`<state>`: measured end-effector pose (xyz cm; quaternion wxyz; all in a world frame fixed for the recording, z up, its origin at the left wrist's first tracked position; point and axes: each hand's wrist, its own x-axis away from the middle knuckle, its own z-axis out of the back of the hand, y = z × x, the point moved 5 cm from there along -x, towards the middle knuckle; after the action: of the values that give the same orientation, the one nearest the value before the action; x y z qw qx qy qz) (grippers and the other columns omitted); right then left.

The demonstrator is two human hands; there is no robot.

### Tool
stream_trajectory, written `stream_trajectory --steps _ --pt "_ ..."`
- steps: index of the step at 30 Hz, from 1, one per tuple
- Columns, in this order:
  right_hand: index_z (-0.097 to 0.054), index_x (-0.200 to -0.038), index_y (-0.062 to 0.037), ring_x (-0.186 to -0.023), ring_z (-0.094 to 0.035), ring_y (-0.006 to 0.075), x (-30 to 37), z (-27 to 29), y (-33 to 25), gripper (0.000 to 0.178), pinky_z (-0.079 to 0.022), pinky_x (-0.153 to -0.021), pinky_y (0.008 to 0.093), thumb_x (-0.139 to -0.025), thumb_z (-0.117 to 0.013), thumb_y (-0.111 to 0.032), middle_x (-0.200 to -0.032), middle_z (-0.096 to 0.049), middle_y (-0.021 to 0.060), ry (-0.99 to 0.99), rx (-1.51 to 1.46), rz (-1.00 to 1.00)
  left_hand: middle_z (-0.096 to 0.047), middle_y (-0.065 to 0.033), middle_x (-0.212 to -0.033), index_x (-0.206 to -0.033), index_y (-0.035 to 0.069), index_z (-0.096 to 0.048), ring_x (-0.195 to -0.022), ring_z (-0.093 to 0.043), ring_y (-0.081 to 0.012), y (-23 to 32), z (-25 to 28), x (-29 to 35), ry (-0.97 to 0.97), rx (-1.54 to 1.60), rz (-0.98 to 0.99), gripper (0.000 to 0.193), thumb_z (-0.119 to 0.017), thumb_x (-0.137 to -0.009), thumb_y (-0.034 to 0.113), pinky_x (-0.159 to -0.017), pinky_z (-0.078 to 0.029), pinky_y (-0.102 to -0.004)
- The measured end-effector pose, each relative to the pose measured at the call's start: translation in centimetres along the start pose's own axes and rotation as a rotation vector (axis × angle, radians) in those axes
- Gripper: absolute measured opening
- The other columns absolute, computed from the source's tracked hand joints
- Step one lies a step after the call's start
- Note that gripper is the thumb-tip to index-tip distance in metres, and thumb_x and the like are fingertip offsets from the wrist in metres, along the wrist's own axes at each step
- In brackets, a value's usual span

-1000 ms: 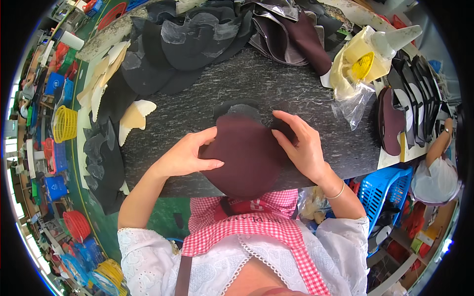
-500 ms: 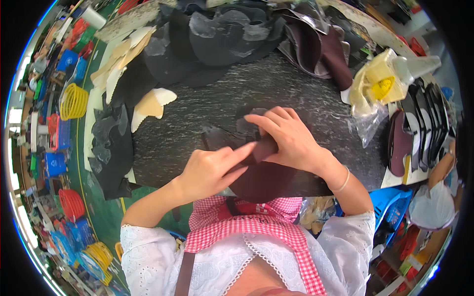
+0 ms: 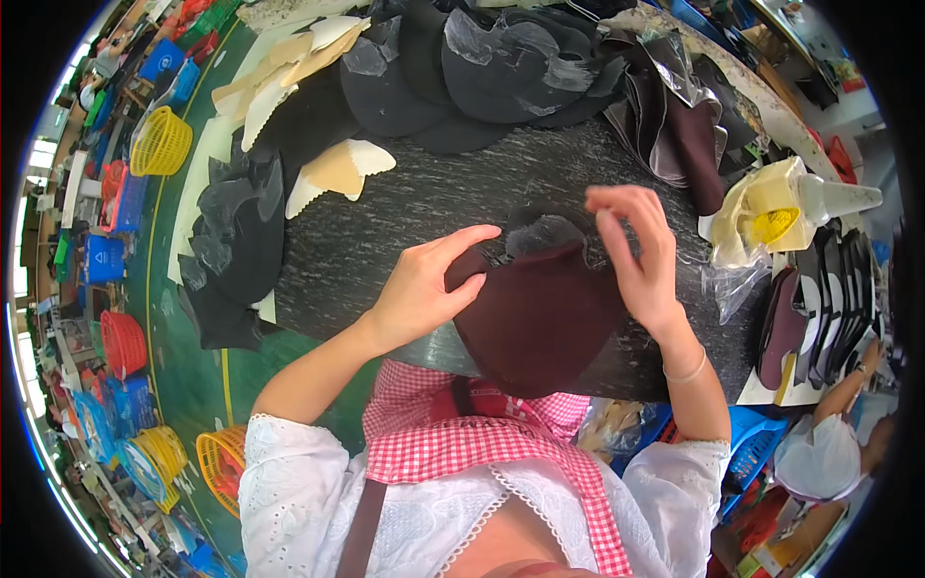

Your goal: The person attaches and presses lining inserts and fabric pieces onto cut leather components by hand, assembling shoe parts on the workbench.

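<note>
A dark maroon shaped piece of sheet material [image 3: 540, 323] lies flat at the near edge of the black tabletop, partly overhanging it. At its far end shows a dark part with a shiny greyish patch [image 3: 544, 234]. My left hand [image 3: 424, 284] rests at the piece's left corner, thumb and forefinger spread around that corner without a visible pinch. Above the piece's right side, my right hand [image 3: 641, 255] is held with thumb and bent fingers apart, nothing between them; its fingertips are slightly blurred.
Overlapping black pieces [image 3: 511, 72] line the far edge, with more black pieces [image 3: 241, 231] at left. Cream zigzag-edged pieces [image 3: 337, 173] lie nearby. Far right are folded maroon pieces [image 3: 689, 144], a bagged yellowish bottle [image 3: 780, 212] and a row of cut pieces [image 3: 824, 299]. Another person [image 3: 819, 453] sits right.
My hands have moved apart from the maroon piece's middle, the right one upward and to the right. The piece now lies spread flat instead of being folded under my fingers. The view has shifted.
</note>
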<state>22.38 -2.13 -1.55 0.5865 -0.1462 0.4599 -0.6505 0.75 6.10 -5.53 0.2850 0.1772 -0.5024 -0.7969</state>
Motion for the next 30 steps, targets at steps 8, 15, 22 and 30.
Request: stream_trajectory --steps 8,15,22,30 --pt "-0.063 -0.103 -0.0099 -0.091 -0.052 0.0236 1.3 -2.3 -1.3 0.048 -0.037 -0.086 0.0367 -0.064 -0.082 -0.032 -0.089 -0.053 0.0052 -0.315 0.379 0.107 -0.059 -0.0079 -0.096 -0.12 0.008 -0.061 -0.085 -0.06 -0.0221 2.7 0.5 0.3 0.032 -0.848 -0.248 0.054 -0.077 -0.07 0.016 -0.072 -0.047 -0.0317" --pt "-0.058 -0.087 -0.0119 -0.089 -0.051 0.0231 1.6 -2.9 -0.6 0.038 -0.036 -0.082 0.0355 -0.063 -0.083 -0.028 -0.088 -0.052 0.0024 -0.401 0.331 0.118 -0.056 -0.0037 -0.096 -0.094 0.009 -0.061 -0.094 -0.054 -0.0219 3.1 -1.5 -2.2 -0.014 -0.598 -0.472 0.034 -0.079 -0.067 0.02 -0.089 -0.036 -0.0391" --pt "-0.059 -0.094 -0.0115 -0.092 -0.052 0.0208 1.0 -3.2 -0.6 0.037 -0.036 -0.083 0.0359 -0.066 -0.082 -0.023 -0.088 -0.053 0.0016 -0.478 0.222 0.147 -0.061 -0.0023 -0.09 -0.088 0.009 -0.065 -0.088 -0.059 -0.0201 2.4 -2.1 -1.5 -0.046 -0.475 -0.679 0.018 -0.073 -0.072 0.01 -0.091 -0.04 -0.0405" --pt "-0.061 -0.088 -0.011 -0.089 -0.051 0.0203 0.9 -3.5 -0.7 0.028 -0.036 -0.084 0.0358 -0.069 -0.08 -0.02 -0.088 -0.053 0.0018 -0.621 0.142 0.095 -0.066 -0.0033 -0.093 -0.088 0.009 -0.067 -0.086 -0.063 -0.0182 2.4 -2.5 -0.2 -0.052 -0.611 -0.884 0.014 -0.067 -0.075 0.01 -0.089 -0.043 -0.041"
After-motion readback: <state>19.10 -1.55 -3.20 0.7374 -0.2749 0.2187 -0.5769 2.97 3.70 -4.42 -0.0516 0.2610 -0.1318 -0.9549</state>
